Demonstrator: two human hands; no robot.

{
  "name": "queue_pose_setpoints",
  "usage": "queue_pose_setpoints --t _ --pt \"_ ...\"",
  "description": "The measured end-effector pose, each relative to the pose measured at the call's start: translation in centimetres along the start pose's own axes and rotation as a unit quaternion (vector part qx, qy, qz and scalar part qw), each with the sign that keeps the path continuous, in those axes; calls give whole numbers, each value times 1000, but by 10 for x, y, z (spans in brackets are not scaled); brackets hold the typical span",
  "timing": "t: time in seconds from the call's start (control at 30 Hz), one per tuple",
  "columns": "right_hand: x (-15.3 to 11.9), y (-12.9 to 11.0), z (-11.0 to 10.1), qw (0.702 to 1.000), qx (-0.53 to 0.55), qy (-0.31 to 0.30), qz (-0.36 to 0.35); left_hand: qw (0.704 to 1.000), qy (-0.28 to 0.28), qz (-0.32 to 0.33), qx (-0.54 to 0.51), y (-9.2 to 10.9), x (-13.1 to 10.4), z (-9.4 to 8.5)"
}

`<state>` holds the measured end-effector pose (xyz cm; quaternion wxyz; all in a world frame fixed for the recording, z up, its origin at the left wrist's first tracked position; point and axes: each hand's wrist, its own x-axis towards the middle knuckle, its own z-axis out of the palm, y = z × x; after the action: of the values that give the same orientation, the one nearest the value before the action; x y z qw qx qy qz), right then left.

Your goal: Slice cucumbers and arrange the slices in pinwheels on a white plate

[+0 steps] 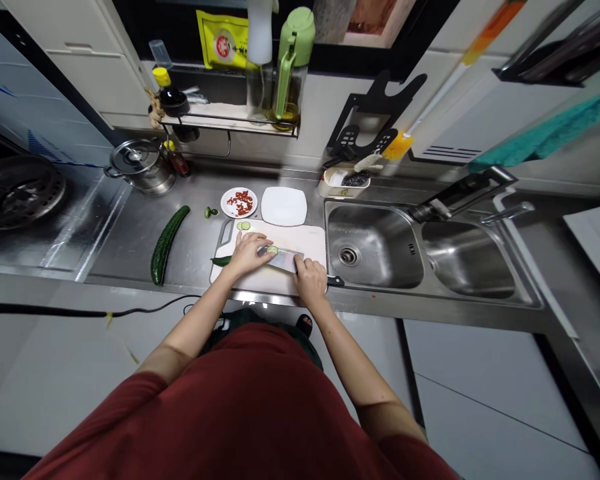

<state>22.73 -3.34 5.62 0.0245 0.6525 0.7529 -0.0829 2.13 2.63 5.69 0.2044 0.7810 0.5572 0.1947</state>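
Observation:
My left hand (250, 253) is closed over a cucumber (221, 261) lying on the white cutting board (260, 283). The cucumber's dark tip shows left of the hand, and most of its middle is hidden under the fingers. My right hand (311, 277) grips a kitchen knife (284, 260) whose broad blade points left, close to my left fingertips. Its black handle end sticks out to the right. A pale green cucumber round (273, 251) shows at the blade by my left fingers. Cut cucumber slices (243, 226) lie at the board's upper left.
Behind the board stand a plate of chopped red pieces (241, 203) and a white plate (283, 205). A whole cucumber (169, 245) and small green end pieces (211, 212) lie left. A steel pot (143, 165) stands farther back; a double sink (375, 247) is right.

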Motion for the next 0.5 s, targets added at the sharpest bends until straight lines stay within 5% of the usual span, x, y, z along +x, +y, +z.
queue_pose_setpoints --t 0.33,0.5 --pt "-3 5 7 1000 -13 9 2 999 -4 -2 -45 8 1 9" --pt "-4 16 18 999 -15 15 41 990 80 -55 -107 0 4 17"
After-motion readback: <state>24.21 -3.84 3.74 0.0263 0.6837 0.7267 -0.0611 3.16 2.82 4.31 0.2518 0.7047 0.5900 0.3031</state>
